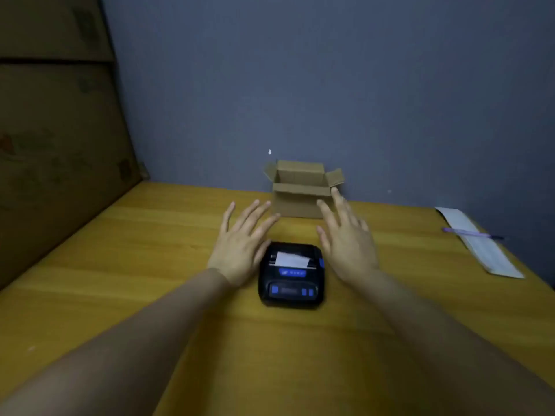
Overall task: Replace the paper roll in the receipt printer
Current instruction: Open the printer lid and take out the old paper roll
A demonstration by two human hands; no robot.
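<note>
Both hands spread flat, fingers released, holding nothing. Left hand (240, 241) sits at the receipt printer's (291, 276) 10 o'clock, its edge against or just beside the casing; can't tell contact. Right hand (345, 238) at 2 o'clock, apart. White paper (292, 259) sticks out the slot. Open cardboard box (301, 187) at 12, by the wall. Tabletop (120, 280) bare toward 9; notepad (477, 241) and pen (471, 234) at 3.
</note>
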